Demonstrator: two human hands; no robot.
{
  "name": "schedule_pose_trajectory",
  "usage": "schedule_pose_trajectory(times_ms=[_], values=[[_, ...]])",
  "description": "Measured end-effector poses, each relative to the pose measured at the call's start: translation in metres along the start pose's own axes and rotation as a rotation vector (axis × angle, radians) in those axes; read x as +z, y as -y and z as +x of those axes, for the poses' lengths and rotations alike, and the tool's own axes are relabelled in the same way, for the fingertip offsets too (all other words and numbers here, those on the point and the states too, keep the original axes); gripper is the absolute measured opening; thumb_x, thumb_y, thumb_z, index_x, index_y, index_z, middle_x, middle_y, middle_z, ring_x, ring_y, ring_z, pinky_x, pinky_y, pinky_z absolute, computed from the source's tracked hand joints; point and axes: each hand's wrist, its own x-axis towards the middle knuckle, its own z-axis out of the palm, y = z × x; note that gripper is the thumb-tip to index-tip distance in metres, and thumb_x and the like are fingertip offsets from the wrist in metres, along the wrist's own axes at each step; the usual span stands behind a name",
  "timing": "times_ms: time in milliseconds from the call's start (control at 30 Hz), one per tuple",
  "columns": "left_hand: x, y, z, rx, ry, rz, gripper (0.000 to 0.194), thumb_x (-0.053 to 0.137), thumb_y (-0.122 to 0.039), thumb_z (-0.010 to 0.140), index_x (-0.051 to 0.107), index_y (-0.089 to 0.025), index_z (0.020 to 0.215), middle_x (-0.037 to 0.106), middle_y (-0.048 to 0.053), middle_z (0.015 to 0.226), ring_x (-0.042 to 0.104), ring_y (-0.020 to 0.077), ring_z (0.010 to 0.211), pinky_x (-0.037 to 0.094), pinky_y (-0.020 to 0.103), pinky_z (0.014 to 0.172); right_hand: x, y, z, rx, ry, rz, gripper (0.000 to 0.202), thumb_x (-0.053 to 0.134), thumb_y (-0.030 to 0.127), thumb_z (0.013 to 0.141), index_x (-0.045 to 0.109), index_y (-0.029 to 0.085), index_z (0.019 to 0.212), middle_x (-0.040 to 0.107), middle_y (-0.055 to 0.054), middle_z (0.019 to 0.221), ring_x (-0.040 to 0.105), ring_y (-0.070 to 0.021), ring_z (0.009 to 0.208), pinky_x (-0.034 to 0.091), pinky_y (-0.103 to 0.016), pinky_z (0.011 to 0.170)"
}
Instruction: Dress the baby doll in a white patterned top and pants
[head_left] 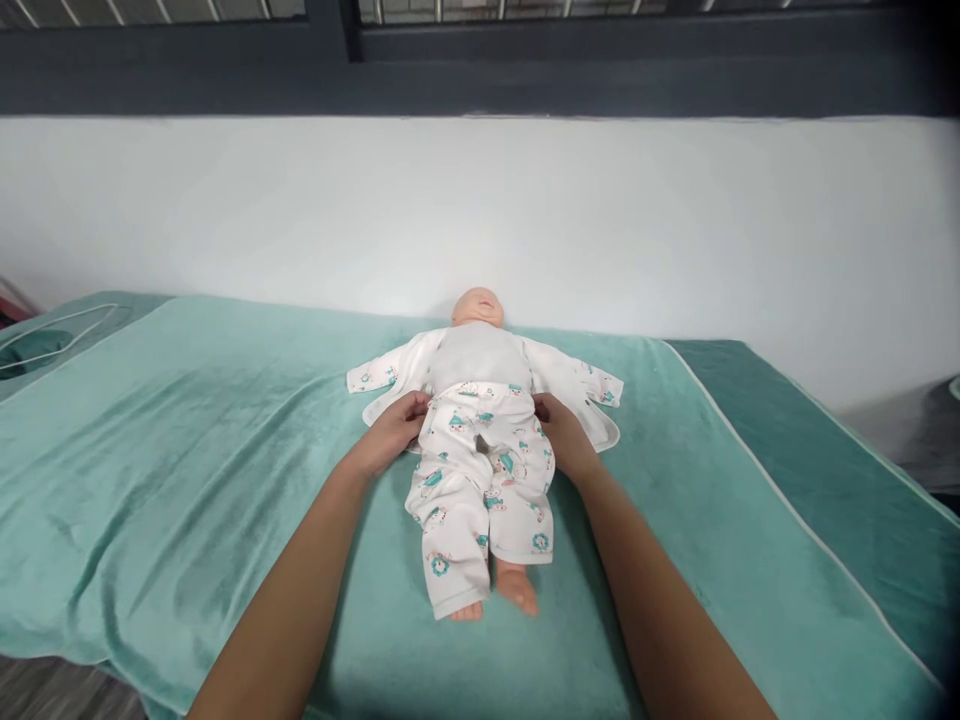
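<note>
A baby doll [478,306] lies on its back, head towards the wall and feet towards me. White printed baby pants [457,480] cover its legs up to the belly, with a small dark opening at the crotch. The matching white jacket [574,385] is spread open under its torso, sleeves stretched out to both sides. My left hand [397,428] is closed on the waistband at the left hip. At the other hip, my right hand [562,435] grips the waistband, its fingertips partly hidden by the cloth. Both doll feet [517,588] stick out of the pant legs.
A green blanket [202,450] with soft wrinkles covers the bed or table. Darker green cloth [825,440] lies to the right. A white wall [225,210] stands directly behind the doll's head. A white cord [67,335] loops at the far left.
</note>
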Motion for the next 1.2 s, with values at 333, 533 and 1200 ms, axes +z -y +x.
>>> schedule_pose_trajectory(times_ms=[333, 533, 1200], values=[[0.007, 0.003, 0.006, 0.009, -0.129, -0.151, 0.029, 0.071, -0.042, 0.076, 0.053, -0.021, 0.082, 0.047, -0.006, 0.066, 0.037, 0.0071, 0.052, 0.027, 0.020, 0.047, 0.001, 0.010, -0.009, 0.070, 0.165, 0.367, 0.041, 0.079, 0.038, 0.069, 0.061, 0.025, 0.104, 0.073, -0.008, 0.111, 0.068, -0.0270, 0.097, 0.056, -0.041, 0.081], [0.021, 0.000, 0.005, 0.060, -0.263, -0.193, 0.026, 0.067, -0.040, 0.079, 0.049, -0.021, 0.081, 0.047, -0.006, 0.067, 0.040, 0.0084, 0.056, 0.031, 0.020, 0.049, 0.005, 0.022, -0.009, 0.072, 0.178, 0.481, 0.048, 0.079, 0.037, 0.071, 0.066, 0.026, 0.117, 0.074, -0.008, 0.111, 0.068, -0.0302, 0.102, 0.056, -0.044, 0.085], [0.015, 0.006, 0.007, 0.321, -0.382, -0.023, 0.026, 0.068, -0.031, 0.078, 0.056, -0.024, 0.100, 0.064, 0.001, 0.099, 0.060, 0.0170, 0.089, 0.048, 0.028, 0.078, 0.011, 0.008, 0.002, -0.022, 0.085, 0.358, 0.023, 0.061, 0.038, 0.083, 0.067, 0.023, 0.099, 0.074, -0.002, 0.100, 0.065, -0.0235, 0.094, 0.052, -0.036, 0.082]])
